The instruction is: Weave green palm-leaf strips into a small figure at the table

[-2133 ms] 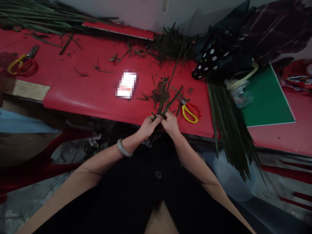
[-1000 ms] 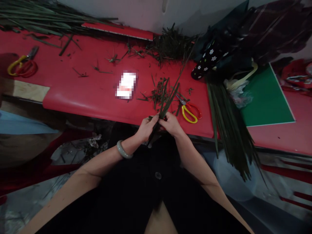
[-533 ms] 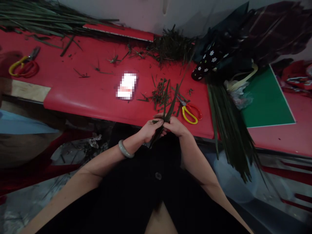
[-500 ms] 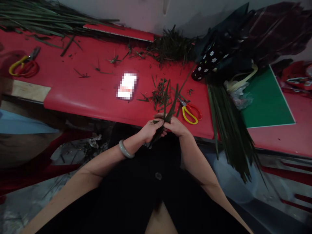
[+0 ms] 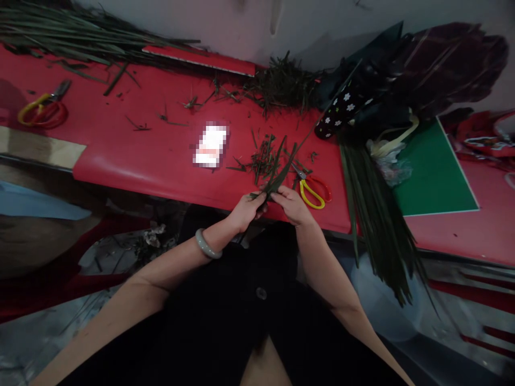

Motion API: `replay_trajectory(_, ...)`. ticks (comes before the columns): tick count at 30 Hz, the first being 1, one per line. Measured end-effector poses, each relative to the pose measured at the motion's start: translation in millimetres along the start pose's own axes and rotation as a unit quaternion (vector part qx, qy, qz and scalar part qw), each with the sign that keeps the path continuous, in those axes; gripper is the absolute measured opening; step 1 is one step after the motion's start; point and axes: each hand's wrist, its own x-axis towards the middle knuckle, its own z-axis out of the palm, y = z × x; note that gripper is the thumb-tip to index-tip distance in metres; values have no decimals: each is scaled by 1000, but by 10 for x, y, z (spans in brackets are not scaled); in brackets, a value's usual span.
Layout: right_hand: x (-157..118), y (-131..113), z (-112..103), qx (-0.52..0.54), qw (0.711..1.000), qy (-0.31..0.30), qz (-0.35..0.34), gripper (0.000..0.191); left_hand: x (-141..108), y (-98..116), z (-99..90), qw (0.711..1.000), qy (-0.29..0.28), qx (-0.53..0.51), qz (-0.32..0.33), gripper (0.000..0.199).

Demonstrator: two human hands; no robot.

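Note:
Green leaf strips (image 5: 275, 183) are pinched between both hands at the near edge of the red table. My left hand (image 5: 246, 210), a pale bangle on its wrist, grips them from the left, thumb on top. On the right, my right hand (image 5: 293, 206) holds the same strips between thumb and fingers. Long ends stick up and away over the table; how they cross inside my fingers is hidden. Just right of my right hand lie scissors (image 5: 313, 190) with red and yellow handles. Beyond the hands is a small heap of leaf clippings (image 5: 264, 158).
A bright, blurred-out phone-like rectangle (image 5: 211, 145) lies left of the clippings. Long leaves (image 5: 378, 214) overhang the table edge at right, by a green board (image 5: 442, 177) and a flowered black item (image 5: 336, 115). More scissors (image 5: 44, 107) lie far left, near a person's light blue clothing (image 5: 36, 201).
The strips between my hands now lean further right, and their lower ends show less. My right hand's fingers have shifted on them. The whole view has tilted slightly.

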Motion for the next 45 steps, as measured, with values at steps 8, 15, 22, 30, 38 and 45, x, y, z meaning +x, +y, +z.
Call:
replay_trajectory(8,21,85,189,-18,973,226,-33,20,86,-144,-47,986,111,57,109,33)
replay_trajectory(15,-104,-63,290,-325,907,171,-206,20,101,-102,-128,961,78,210,163,29)
replay_trajectory(22,-66,-301,318,-603,790,73,-85,33,13,-47,-227,823,54,531,195,25)
replay_trajectory(30,-24,-527,379,-696,717,-36,7,34,-2,-66,-280,773,66,608,168,18)
replay_trajectory(38,67,-475,367,-650,756,-72,-26,40,29,-71,-376,783,49,582,213,20)
replay_trajectory(45,65,-528,423,-673,739,-33,-8,35,0,-84,-374,805,139,539,203,40)
